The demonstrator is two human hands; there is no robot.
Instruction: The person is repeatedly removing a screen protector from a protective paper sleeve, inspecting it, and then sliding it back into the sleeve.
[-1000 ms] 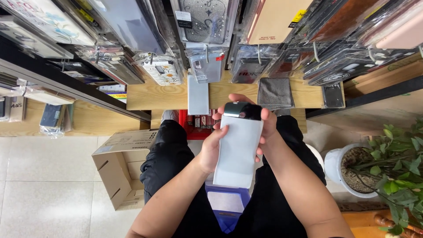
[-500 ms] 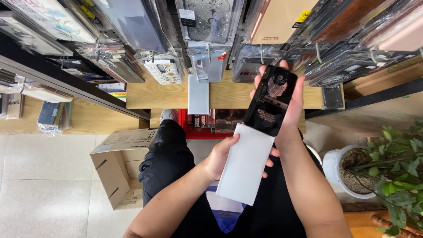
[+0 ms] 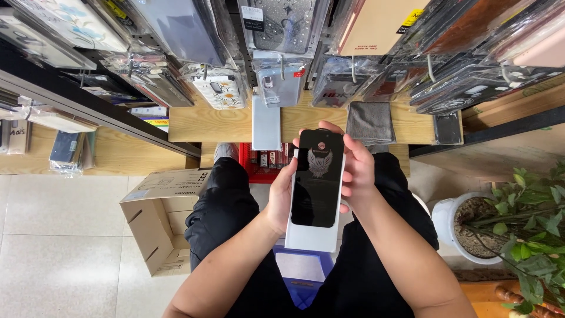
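Note:
Both hands are raised in front of my lap. My right hand (image 3: 358, 172) grips a flat black glossy panel (image 3: 318, 179) with a pale winged emblem near its top, held upright. Behind it sits a white flat sleeve (image 3: 311, 237), its lower edge showing below the panel. My left hand (image 3: 281, 194) holds the sleeve's left side. The panel lies over the sleeve and covers most of it. I am seated in black trousers over a blue stool (image 3: 300, 274).
A wooden shelf (image 3: 218, 123) ahead carries a grey cloth (image 3: 369, 122), a white box (image 3: 266, 123) and a dark phone (image 3: 449, 128). Packaged phone cases (image 3: 212, 88) hang above. An open cardboard box (image 3: 159, 224) stands at left, a potted plant (image 3: 524, 229) at right.
The black panel was pulled out of the white sleeve and lifted to the upper right. Now my right hand has brought it back down over the sleeve, centred in front of me.

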